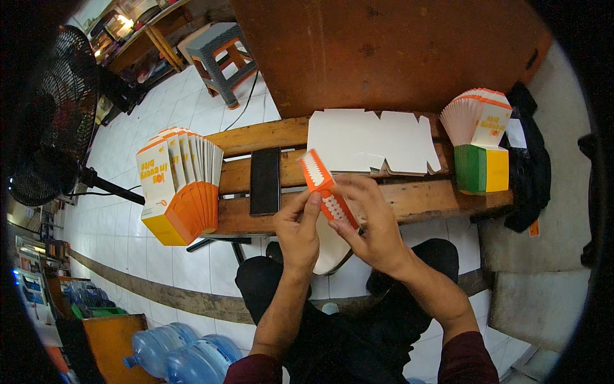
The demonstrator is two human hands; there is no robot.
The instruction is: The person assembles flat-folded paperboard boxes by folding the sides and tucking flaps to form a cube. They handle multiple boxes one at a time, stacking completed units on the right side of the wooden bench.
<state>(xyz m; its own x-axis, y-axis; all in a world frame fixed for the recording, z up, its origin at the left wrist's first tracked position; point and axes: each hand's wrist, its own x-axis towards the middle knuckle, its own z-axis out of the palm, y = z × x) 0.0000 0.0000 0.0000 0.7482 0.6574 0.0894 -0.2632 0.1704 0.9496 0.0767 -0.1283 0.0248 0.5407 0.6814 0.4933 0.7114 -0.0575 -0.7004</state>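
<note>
Over the wooden bench [416,200] I hold a small cardboard carton [316,176], orange with white scalloped patterns, tilted on edge. My left hand [299,232] pinches its near left side between thumb and fingers. My right hand [376,224] grips its right side, thumb low and fingers across the top. Just beyond, flat white die-cut carton blanks [364,141] lie stacked on the bench. A fan-shaped row of nested folded cartons [176,192], white, orange and yellow, stands at the left. Similar cartons [484,144], with green and yellow sides, stand at the right end.
A black phone-like slab [265,182] lies on the bench left of my hands. Beyond stands a large brown wooden panel [396,51]. A black fan [61,115] and a grey stool [220,61] are at the left. Large blue water bottles [204,358] lie low left.
</note>
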